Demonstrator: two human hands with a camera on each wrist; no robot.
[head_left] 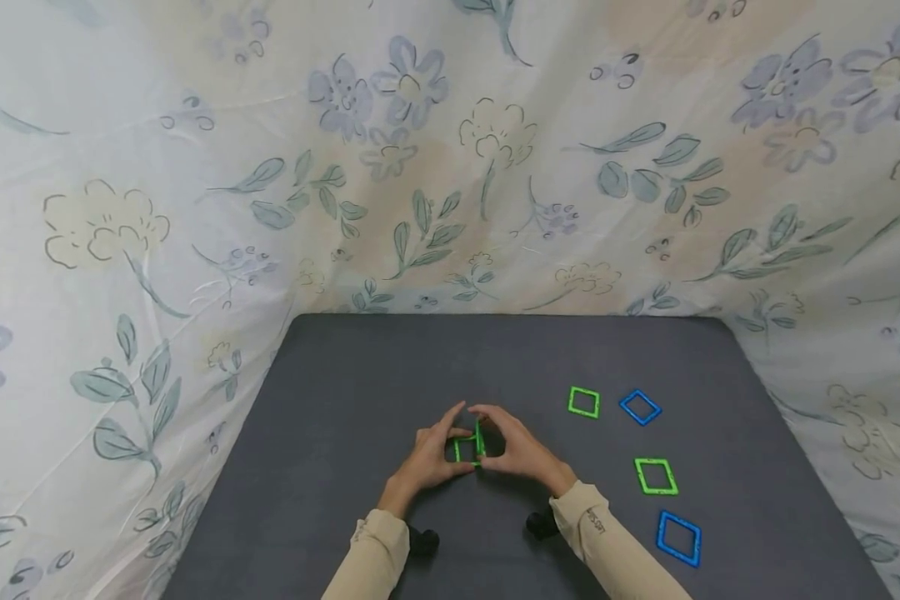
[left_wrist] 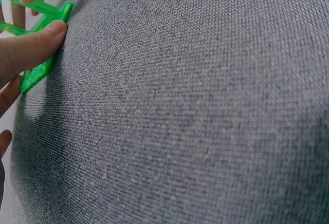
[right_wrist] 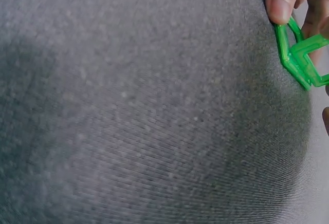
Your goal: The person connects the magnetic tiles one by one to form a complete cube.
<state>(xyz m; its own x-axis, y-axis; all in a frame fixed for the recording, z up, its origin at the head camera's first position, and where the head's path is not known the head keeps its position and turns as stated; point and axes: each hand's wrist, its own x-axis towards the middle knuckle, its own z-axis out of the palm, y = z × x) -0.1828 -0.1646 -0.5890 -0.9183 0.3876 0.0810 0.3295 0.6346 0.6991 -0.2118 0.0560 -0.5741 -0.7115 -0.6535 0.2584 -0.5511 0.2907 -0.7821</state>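
Between the two hands, near the middle of the mat, are two green square magnetic tile frames that meet along an edge at an angle. The left hand (head_left: 429, 454) holds the left tile (head_left: 457, 451) between thumb and fingers. From the other side, the right hand (head_left: 523, 448) pinches the more upright tile (head_left: 479, 435). In the left wrist view a thumb (left_wrist: 36, 49) presses on green plastic (left_wrist: 38, 74) close to the grey cloth. A thumb tip (right_wrist: 280, 8) touches a green tile (right_wrist: 282, 44) in the right wrist view. Fingers cover parts of both tiles.
To the right on the dark grey mat (head_left: 345, 375) lie a far green tile (head_left: 584, 414), a far blue tile (head_left: 640, 407), a nearer green tile (head_left: 656, 492) and a nearer blue tile (head_left: 678, 557). A flowered cloth (head_left: 435, 183) hangs behind and beside the mat.
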